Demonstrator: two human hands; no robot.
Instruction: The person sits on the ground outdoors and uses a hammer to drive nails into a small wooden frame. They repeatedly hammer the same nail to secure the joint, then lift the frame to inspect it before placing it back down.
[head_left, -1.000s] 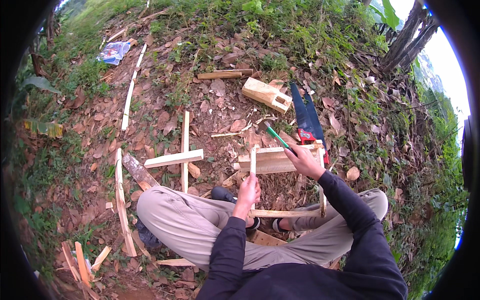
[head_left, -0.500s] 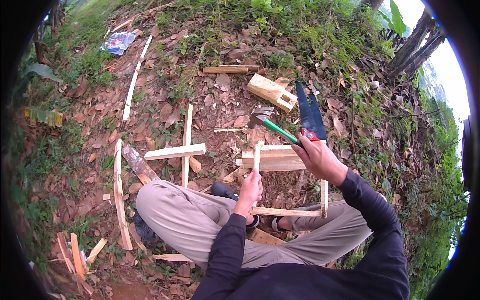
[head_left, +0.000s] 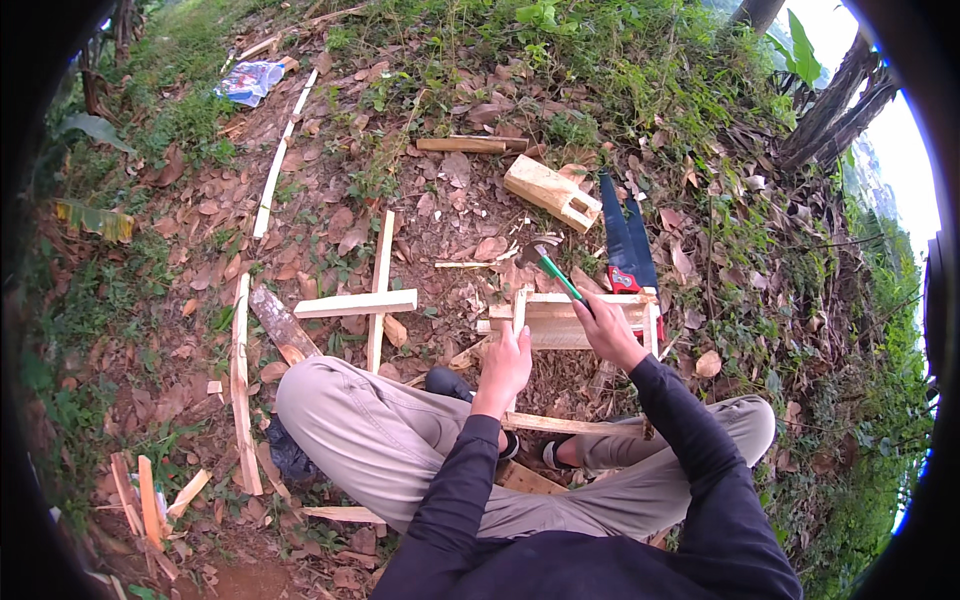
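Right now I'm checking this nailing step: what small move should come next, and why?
Probably bring the hammer down onto the top of the upright slat. The right hand holds it raised above the wooden frame, while the left hand steadies the slat.

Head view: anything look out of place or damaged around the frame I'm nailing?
Nothing damaged shows. The saw lies loose on the leaves right beside the frame, and offcuts are scattered by the left leg.

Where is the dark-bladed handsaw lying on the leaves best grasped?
By the red handle at the near end of the dark-bladed handsaw, coming from the right hand side. The blade points away uphill and the handle lies closest, though the wooden frame partly hides it.
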